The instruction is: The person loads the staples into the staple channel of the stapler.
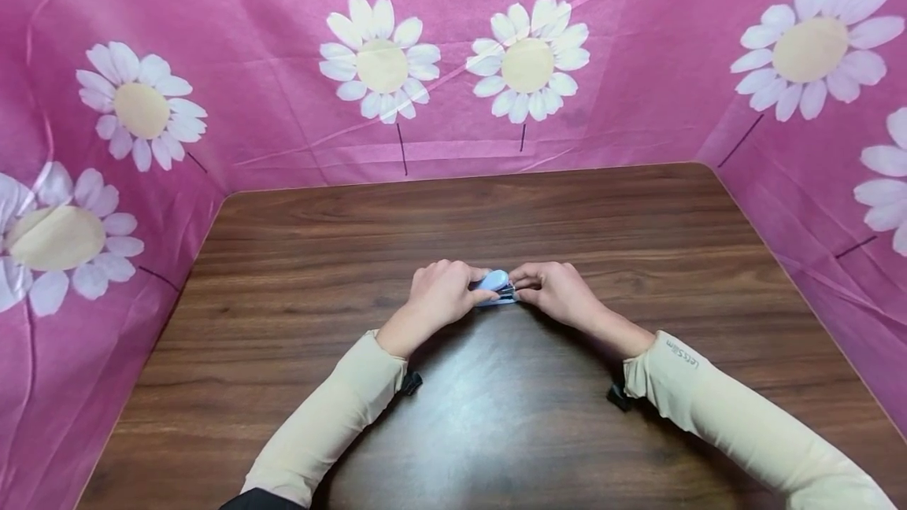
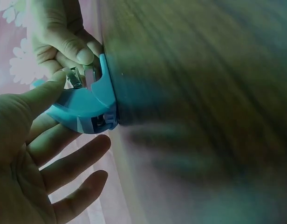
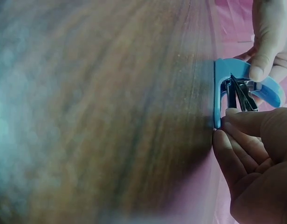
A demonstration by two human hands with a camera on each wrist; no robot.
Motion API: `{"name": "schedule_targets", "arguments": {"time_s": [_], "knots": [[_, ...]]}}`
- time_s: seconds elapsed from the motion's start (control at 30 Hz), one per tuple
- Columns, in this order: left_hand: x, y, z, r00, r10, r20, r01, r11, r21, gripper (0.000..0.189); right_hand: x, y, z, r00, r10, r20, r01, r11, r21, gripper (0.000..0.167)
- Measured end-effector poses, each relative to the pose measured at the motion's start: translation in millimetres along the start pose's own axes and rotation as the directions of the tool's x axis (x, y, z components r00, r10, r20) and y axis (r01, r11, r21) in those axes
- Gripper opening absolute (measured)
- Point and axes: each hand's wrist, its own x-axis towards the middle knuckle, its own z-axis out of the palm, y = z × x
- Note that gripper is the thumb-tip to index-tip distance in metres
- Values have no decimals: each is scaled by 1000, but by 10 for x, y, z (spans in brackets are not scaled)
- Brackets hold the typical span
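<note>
A light-blue stapler rests on the wooden table with its top raised and its metal inside showing. From its left side my left hand holds it, with the thumb and forefinger on the blue body; in the left wrist view the other fingers spread loosely away from it. At the stapler's front end my right hand pinches with thumb and fingertips, right by the metal channel. Whether a small piece such as staples lies between those fingertips is hidden.
The dark wood-grain table reaches back to a pink cloth with large white flowers, which hangs along the back and both sides. Black straps show at both wrists below the pale sleeves.
</note>
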Motion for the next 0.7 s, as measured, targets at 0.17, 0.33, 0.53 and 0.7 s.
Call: {"name": "schedule_targets", "arguments": {"time_s": [0.17,0.33,0.53,0.7], "knots": [[26,45,-3,1000,5,13,-5,1000,31,38,7,-10,-13,1000,-2,-11,2,1000,-14,21],[66,84,26,999,30,44,-33,997,66,40,8,-13,0,1000,9,-5,-9,1000,-18,24],[92,125,51,998,49,51,-54,993,101,36,4,-2,16,1000,-3,-20,2,998,-56,22],[113,165,64,996,61,67,-69,989,134,24,7,2,18,999,-22,-23,20,996,-82,21]]}}
